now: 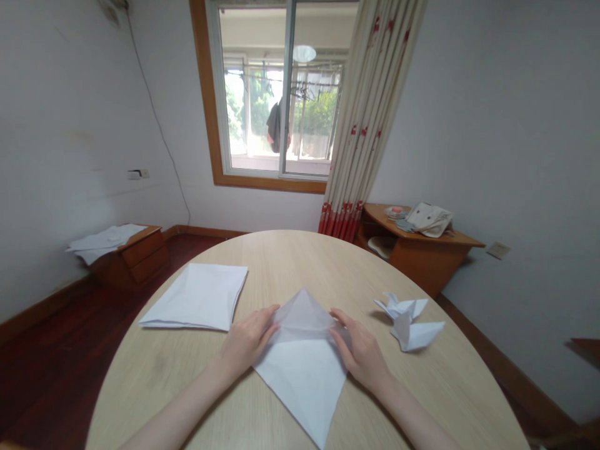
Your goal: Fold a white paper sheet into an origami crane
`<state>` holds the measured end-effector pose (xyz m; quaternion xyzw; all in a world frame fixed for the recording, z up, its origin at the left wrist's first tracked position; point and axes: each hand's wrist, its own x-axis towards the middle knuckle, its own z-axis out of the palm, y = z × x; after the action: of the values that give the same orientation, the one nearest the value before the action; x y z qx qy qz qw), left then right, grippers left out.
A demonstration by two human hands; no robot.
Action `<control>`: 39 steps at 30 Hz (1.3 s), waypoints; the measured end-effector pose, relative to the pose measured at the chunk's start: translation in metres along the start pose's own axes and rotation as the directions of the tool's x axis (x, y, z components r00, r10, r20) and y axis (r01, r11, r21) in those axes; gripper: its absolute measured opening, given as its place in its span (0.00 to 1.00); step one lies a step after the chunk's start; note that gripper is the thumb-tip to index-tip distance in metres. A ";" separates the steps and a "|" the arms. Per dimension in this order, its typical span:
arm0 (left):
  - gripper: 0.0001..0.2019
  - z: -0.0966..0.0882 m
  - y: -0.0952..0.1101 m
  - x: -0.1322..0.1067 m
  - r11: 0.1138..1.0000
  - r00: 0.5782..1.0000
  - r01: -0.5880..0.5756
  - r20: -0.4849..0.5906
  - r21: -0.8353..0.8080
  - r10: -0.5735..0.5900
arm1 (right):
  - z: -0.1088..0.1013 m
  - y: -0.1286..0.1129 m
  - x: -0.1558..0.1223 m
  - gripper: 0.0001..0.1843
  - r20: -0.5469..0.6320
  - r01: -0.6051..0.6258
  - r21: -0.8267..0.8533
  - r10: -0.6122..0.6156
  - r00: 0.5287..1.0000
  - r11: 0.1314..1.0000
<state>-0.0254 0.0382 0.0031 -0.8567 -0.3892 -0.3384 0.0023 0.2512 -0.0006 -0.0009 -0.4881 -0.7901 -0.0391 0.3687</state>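
White paper is taking up the middle of the round worktop (154, 369): one folded sheet (302, 381) is lying between both hands, kite-shaped, its long tip pointing back toward the person. The left hand (253, 331) is pinching its left edge between thumb and fingers, and the right hand (359, 344) is doing pretty much the same on the other side. Up top, the part between the fingers is looking greyer than the bright lower part. Over to the left, a stack of white paper (194, 297) is sitting near the left hand, well, just past it. Off to the right, two folded paper birds (417, 335) are resting close together. Behind everything, a red-and-cream curtain (360, 125) is hanging beside the window (253, 94).
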 end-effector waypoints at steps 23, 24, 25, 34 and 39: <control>0.25 0.014 -0.006 -0.002 0.998 0.990 -0.032 0.135 -0.060 0.040 | -0.001 -0.023 0.003 0.13 0.227 0.228 0.074 -0.239 0.944 0.971; 0.25 0.014 -0.006 -0.002 0.997 0.987 -0.030 0.155 -0.076 0.042 | 0.000 -0.024 0.003 0.13 0.259 0.224 0.080 -0.237 0.936 0.971; 0.24 0.015 -0.005 -0.003 0.995 0.984 -0.026 0.172 -0.093 0.042 | 0.000 -0.025 0.003 0.14 0.288 0.217 0.082 -0.231 0.929 0.973; 0.21 0.013 0.000 -0.003 0.990 0.969 0.007 0.244 -0.142 0.028 | 0.001 -0.024 0.002 0.16 0.394 0.154 0.068 -0.168 0.903 0.986; 0.17 0.008 0.004 0.000 0.991 0.964 -0.053 0.253 -0.125 0.084 | 0.000 -0.023 0.003 0.16 0.428 0.146 0.061 -0.158 0.890 0.987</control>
<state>-0.0185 0.0375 -0.0022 -0.9051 -0.3357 -0.2460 -0.0870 0.2322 -0.0101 0.0077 -0.4164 -0.8882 0.0519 0.1869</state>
